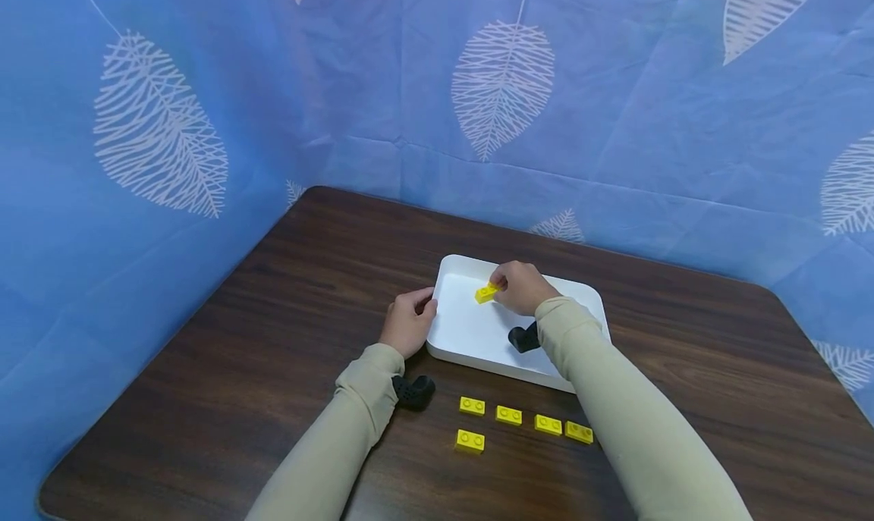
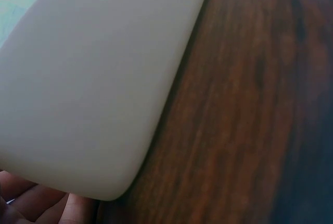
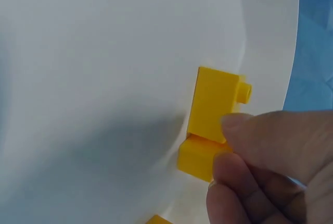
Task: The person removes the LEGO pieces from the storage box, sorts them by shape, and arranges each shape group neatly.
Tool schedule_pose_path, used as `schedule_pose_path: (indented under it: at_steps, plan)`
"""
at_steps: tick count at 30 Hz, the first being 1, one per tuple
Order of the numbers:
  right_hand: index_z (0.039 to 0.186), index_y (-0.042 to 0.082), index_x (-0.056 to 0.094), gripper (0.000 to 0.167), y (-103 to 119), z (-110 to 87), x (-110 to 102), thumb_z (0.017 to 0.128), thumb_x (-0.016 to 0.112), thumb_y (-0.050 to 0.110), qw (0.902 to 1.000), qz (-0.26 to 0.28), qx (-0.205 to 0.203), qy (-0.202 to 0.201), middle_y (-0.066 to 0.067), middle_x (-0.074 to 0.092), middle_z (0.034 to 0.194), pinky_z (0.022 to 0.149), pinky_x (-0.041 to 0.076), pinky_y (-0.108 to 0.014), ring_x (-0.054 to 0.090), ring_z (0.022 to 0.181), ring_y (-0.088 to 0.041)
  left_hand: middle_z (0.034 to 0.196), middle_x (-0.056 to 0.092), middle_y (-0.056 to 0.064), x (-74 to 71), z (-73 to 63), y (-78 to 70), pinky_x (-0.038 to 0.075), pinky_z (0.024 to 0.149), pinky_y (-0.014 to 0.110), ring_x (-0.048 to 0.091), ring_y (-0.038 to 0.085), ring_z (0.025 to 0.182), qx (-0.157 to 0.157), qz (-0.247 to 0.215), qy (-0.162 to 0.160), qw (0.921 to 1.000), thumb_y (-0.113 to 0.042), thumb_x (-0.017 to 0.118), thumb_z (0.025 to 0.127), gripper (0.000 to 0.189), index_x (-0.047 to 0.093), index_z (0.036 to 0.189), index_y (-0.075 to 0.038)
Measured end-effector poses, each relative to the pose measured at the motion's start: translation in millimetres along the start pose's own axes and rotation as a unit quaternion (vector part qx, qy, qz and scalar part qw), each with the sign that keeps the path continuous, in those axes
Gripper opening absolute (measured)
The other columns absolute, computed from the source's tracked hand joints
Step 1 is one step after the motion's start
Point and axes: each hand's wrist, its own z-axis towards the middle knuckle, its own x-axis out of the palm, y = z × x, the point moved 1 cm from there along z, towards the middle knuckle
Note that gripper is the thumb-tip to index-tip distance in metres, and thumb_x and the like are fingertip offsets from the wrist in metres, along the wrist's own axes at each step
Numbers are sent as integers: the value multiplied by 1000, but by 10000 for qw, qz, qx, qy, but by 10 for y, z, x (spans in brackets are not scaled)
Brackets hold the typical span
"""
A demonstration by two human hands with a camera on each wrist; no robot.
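A white tray [image 1: 478, 331] lies on the table. My right hand [image 1: 522, 287] is over its inside, pinching a yellow toy brick [image 3: 213, 101] between thumb and fingers. Another yellow brick [image 3: 199, 157] lies right against the held one in the right wrist view; whether the two are joined, I cannot tell. The tip of one more yellow piece [image 3: 157, 220] shows at that view's bottom edge. At the tray's left wall, my left hand [image 1: 408, 322] touches the outside with fingers and thumb. In the left wrist view, its fingers [image 2: 78, 211] are partly hidden by the tray.
Several yellow two-stud bricks [image 1: 508, 415] lie on the dark wooden table [image 1: 287, 339] in front of the tray, mostly in a loose row, with a single brick [image 1: 470, 440] nearer me. A blue leaf-patterned cloth [image 1: 382, 73] hangs behind and to the left.
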Motion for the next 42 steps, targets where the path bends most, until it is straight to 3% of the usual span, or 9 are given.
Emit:
schedule_pose_path:
  at_steps: [11, 22, 33, 39, 42]
  plan:
    - [113, -2, 65, 30, 4, 74, 48, 82, 65, 0, 9994, -112, 64, 324, -17, 64, 108, 92, 49, -42, 56, 92, -27, 128, 59, 10, -9, 4, 2, 48, 97, 39, 55, 21, 117, 14, -23, 34, 10000, -18, 51, 97, 37, 54, 133, -7]
    - [106, 0, 67, 24, -1, 25, 93, 83, 68, 8, 9976, -339, 191, 580, -13, 64, 102, 89, 48, -40, 54, 86, -25, 129, 59, 12, 1, 14, -6, 48, 97, 39, 55, 22, 118, 131, -11, 16, 9999, -17, 51, 97, 37, 55, 132, -6]
    - [108, -3, 67, 28, 7, -150, 19, 83, 68, 10, 9990, -429, -147, 58, -15, 66, 100, 84, 51, -39, 54, 82, -24, 129, 58, 13, -31, 35, 37, 49, 95, 39, 56, 23, 118, 225, 44, -51, 9997, -17, 50, 97, 38, 54, 132, -4]
    - [109, -1, 67, 29, -9, -376, -25, 83, 69, 11, 9990, -388, -169, -150, -13, 66, 99, 86, 51, -39, 55, 84, -23, 130, 58, 12, -26, 10, 19, 48, 97, 39, 55, 23, 119, 190, 29, -43, 9998, -17, 50, 97, 38, 54, 133, -5]
    - [107, 0, 68, 27, 1, -531, -75, 83, 70, 12, 9989, -269, -274, -287, -11, 65, 97, 82, 53, -37, 55, 81, -22, 131, 57, 12, -5, 2, 10, 48, 97, 40, 54, 23, 120, 161, 15, -12, 9999, -17, 50, 98, 38, 54, 133, -6]
